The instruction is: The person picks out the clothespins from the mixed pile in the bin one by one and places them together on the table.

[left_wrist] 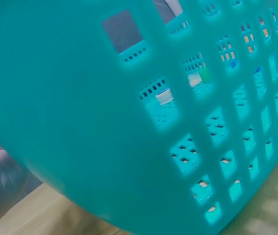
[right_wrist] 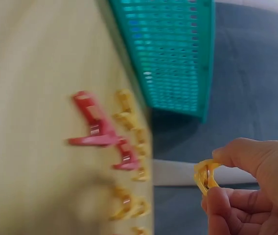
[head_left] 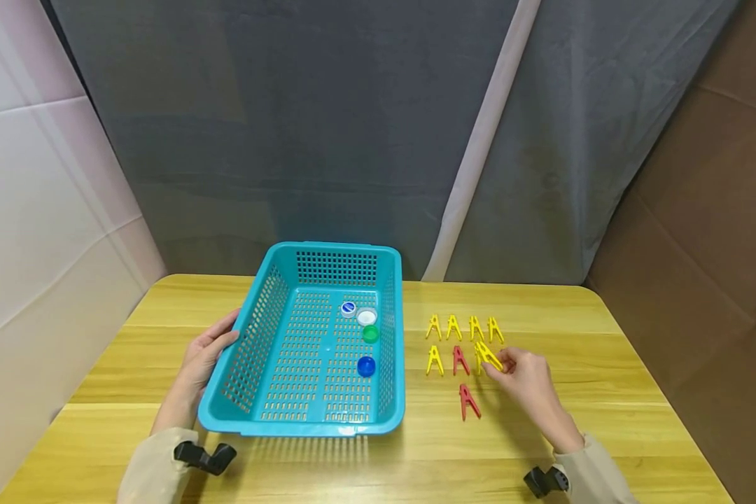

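Observation:
A turquoise plastic basket point(head_left: 327, 427) stands left of centre in the head view, and my left hand point(head_left: 204, 353) grips its left rim, thumb on top. Inside, toward the right wall, lie a blue cap point(head_left: 366, 366), a green cap point(head_left: 370, 334) and two whitish caps point(head_left: 367, 318). My right hand point(head_left: 529, 381) pinches a yellow clothespin point(right_wrist: 206, 176) between thumb and fingers, raised over the table. Close by, another yellow clothespin point(head_left: 478, 358) is partly hidden behind the held one. Beside it lies a red clothespin point(head_left: 460, 360), with a second red clothespin point(head_left: 469, 402) nearer me.
Several yellow clothespins point(head_left: 453, 327) lie in a row farther back, right of the basket. One more yellow clothespin point(head_left: 435, 360) lies between that row and the basket's right side. Grey cloth point(head_left: 353, 126) hangs behind the wooden table point(head_left: 605, 392).

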Action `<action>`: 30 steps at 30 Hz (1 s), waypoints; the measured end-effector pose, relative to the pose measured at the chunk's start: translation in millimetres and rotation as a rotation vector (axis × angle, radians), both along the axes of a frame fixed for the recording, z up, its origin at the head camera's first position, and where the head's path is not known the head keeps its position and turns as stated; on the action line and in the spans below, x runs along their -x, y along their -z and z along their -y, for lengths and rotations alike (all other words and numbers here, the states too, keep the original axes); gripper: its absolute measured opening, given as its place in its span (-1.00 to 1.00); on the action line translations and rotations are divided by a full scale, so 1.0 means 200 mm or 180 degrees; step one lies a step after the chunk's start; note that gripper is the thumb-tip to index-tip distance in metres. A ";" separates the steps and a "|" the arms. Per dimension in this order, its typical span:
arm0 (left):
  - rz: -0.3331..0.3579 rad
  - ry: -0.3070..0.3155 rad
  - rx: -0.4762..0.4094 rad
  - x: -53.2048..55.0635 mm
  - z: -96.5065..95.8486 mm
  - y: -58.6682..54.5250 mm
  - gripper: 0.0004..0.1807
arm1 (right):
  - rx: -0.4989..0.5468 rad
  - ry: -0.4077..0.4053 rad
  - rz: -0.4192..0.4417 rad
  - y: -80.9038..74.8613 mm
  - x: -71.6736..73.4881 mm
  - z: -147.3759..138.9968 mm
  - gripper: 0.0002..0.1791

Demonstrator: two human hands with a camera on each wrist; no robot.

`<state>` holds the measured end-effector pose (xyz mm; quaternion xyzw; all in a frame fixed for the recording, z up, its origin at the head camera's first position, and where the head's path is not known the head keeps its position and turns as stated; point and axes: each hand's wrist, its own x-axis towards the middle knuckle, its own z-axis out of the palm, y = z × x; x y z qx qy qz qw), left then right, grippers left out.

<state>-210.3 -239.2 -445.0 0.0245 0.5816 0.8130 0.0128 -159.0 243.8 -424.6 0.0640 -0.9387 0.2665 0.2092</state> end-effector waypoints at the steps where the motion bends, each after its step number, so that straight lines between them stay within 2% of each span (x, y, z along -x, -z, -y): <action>1: 0.0003 0.0002 0.0004 0.00 0.00 0.00 -0.66 | 0.0007 0.0021 0.0059 0.01 -0.01 -0.01 -0.81; 11: 0.0002 -0.0047 0.0096 0.00 0.00 -0.01 -0.66 | 0.0059 0.0218 0.0652 0.15 -0.10 -0.05 -0.79; 18: 0.0023 -0.0045 0.0142 0.00 0.00 -0.01 -0.65 | 0.0116 0.0309 0.0957 0.21 -0.12 -0.05 -0.79; 23: 0.0008 0.0157 0.0168 -0.01 0.03 -0.01 -0.68 | 0.0038 0.0351 0.1012 0.22 -0.13 -0.05 -0.73; 27: -0.0153 0.0439 0.0150 -0.03 0.08 -0.03 -0.69 | -0.0023 0.0335 0.1058 0.23 -0.13 -0.04 -0.68; 28: -0.0213 0.0491 0.0261 -0.03 0.09 -0.04 -0.67 | -0.0035 0.0329 0.1078 0.23 -0.13 -0.04 -0.66; 30: -0.0344 0.0511 0.0707 -0.05 0.12 -0.07 -0.57 | -0.0085 0.0321 0.1115 0.22 -0.13 -0.05 -0.65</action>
